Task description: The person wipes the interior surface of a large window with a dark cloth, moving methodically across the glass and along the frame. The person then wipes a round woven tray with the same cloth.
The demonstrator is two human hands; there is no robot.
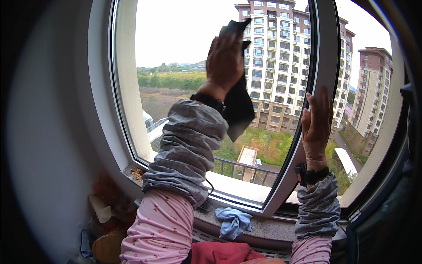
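Note:
My left hand (226, 62) is raised to the large window pane (178, 115), its palm side over a dark cloth (240, 105) that hangs below and right of it. The cloth's top edge pokes out beyond the fingertips. Against the upright window frame (324, 49), at the right, rests my right hand (317, 122), fingers up, with nothing seen in it. Both wrists bear dark bands, and grey sleeve covers lie over pink sleeves. A crumpled blue cloth (233, 222) lies on the stone sill (273, 229) below the pane.
An inward-opened sash (379, 227) with a hinge stands at the far right. Small bits lie in the sill's left corner (136, 173). Bags and a round brown object (108, 246) sit at lower left beside the wall. Outside are a railing (227, 165) and tall buildings.

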